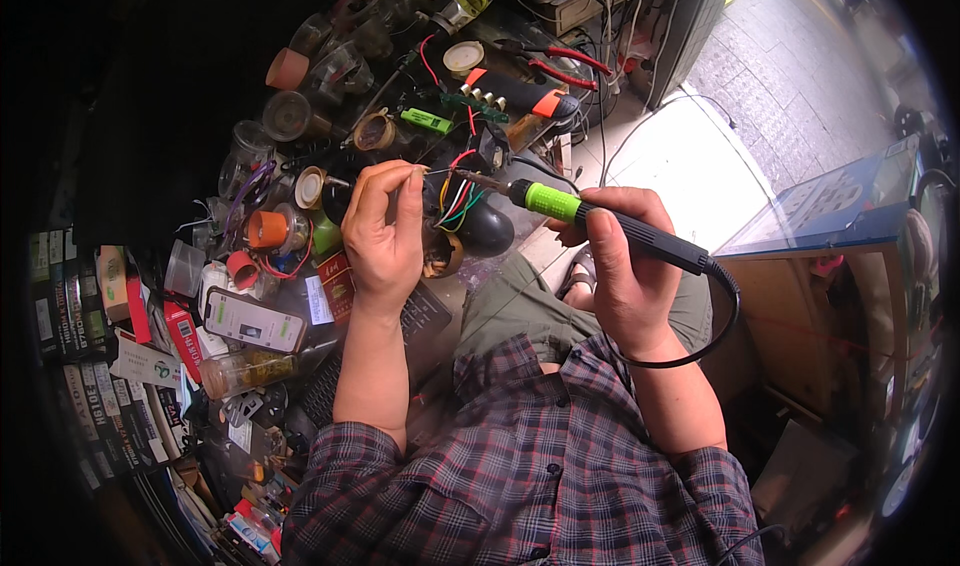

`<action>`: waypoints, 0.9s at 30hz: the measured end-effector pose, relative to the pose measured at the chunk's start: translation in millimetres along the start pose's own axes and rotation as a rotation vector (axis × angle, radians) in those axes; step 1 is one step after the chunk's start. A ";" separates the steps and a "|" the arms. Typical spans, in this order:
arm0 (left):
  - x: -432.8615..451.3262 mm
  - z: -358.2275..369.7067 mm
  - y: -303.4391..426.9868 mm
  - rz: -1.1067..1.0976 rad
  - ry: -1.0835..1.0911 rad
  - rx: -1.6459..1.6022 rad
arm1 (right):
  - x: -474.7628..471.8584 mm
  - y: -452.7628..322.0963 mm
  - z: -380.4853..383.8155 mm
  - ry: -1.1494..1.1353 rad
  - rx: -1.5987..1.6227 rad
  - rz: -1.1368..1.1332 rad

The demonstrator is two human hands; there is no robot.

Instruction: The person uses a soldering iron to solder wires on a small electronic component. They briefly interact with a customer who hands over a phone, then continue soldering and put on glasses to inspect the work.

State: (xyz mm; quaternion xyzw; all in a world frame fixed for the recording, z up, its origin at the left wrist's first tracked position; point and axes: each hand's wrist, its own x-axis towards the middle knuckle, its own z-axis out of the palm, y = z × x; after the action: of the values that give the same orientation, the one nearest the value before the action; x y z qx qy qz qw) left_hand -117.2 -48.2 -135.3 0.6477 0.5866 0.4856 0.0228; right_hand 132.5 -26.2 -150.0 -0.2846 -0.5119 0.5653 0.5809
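My right hand [630,243] grips a soldering iron [551,200] with a bright green sleeve and black handle, its tip pointing left. My left hand [386,228] pinches a thin wire [441,170], perhaps solder, between thumb and forefinger. The wire's far end and the iron tip come together beside a red lead [463,158]; whether they touch is hard to tell. Just below the tip, a bundle of yellow, white, red and green wires [459,200] fans out near a rounded black object [486,230]. Behind the joint sits a small black box-shaped part [491,146].
Red-handled pliers [566,67], an orange-and-black tool handle [525,97] and a green lighter [426,121] lie beyond the hands. Plastic jars [287,115] crowd the left. A lit phone [255,320], a keyboard [424,314] and stacked boxes [97,408] are nearer me.
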 end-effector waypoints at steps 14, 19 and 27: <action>-0.7 0.4 0.4 -0.008 -0.004 -0.008 | -1.0 0.4 1.0 0.009 0.017 0.008; -1.3 -1.0 -1.4 0.008 -0.008 0.010 | -0.5 2.6 -0.1 -0.002 -0.001 -0.023; -1.8 -2.5 -1.3 0.002 -0.024 0.006 | -2.0 2.3 0.4 0.008 -0.004 -0.020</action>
State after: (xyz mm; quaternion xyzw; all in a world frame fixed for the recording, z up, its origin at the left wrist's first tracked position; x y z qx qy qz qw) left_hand -119.5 -50.5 -135.8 0.6541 0.5873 0.4759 0.0275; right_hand 131.6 -27.7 -152.4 -0.2830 -0.5136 0.5574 0.5878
